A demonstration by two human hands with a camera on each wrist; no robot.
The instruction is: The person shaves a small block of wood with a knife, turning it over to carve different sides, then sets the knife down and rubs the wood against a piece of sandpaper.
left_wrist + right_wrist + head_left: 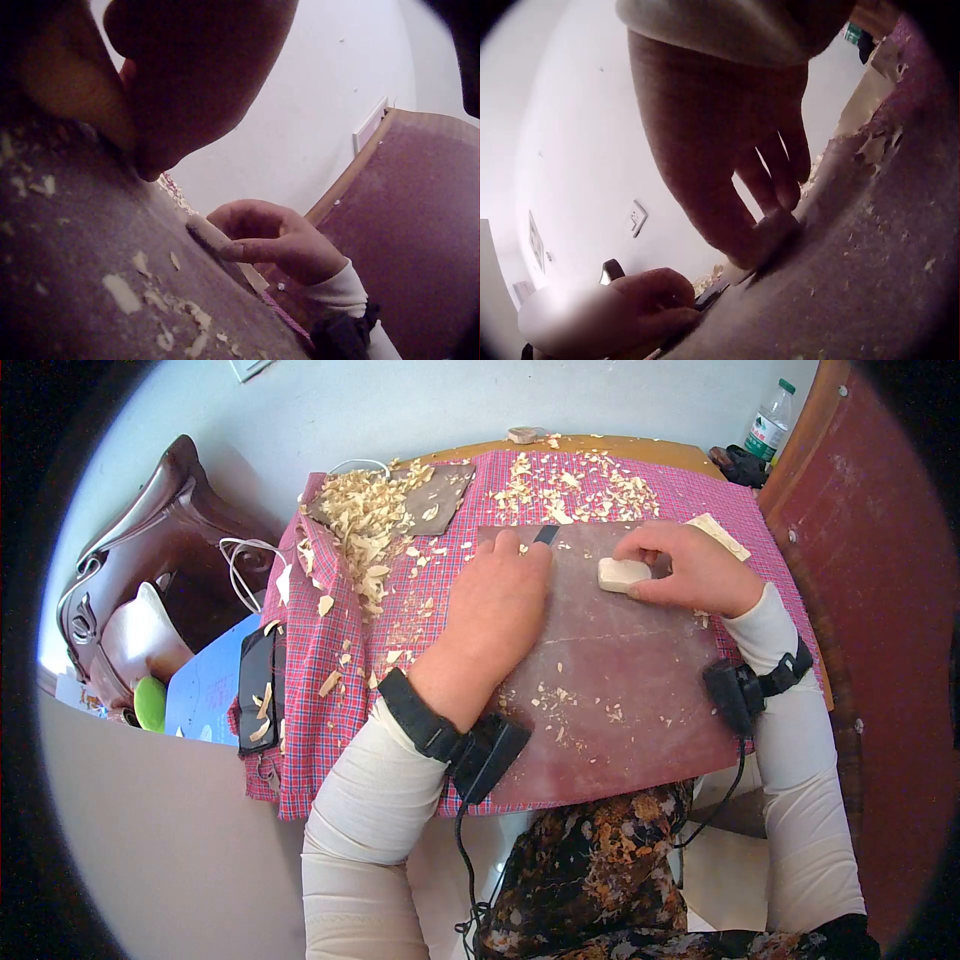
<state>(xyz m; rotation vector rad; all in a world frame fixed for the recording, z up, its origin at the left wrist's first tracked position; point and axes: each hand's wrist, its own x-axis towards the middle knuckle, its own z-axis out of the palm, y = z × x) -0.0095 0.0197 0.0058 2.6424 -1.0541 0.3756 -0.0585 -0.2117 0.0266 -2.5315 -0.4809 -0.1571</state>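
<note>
In the head view a pale block point(622, 574) lies against a brown-red sheet point(640, 670), pinched between thumb and fingers of the right hand point(690, 568). The left hand point(498, 600) rests on the sheet's left part, its fingers curled, with a dark strip point(546, 534) sticking out beside them. That strip point(712, 295) also shows at the left fingers in the right wrist view; most of it is hidden. The left wrist view shows the block point(208, 234) from its side, tilted, its lower edge at the sheet.
Wood shavings point(365, 510) lie heaped at the back left and scattered over the checked cloth point(400, 615). A phone point(257, 685) lies at the left edge. A bottle point(770, 422) stands at the back right, and a small block point(522, 435) at the table's back edge.
</note>
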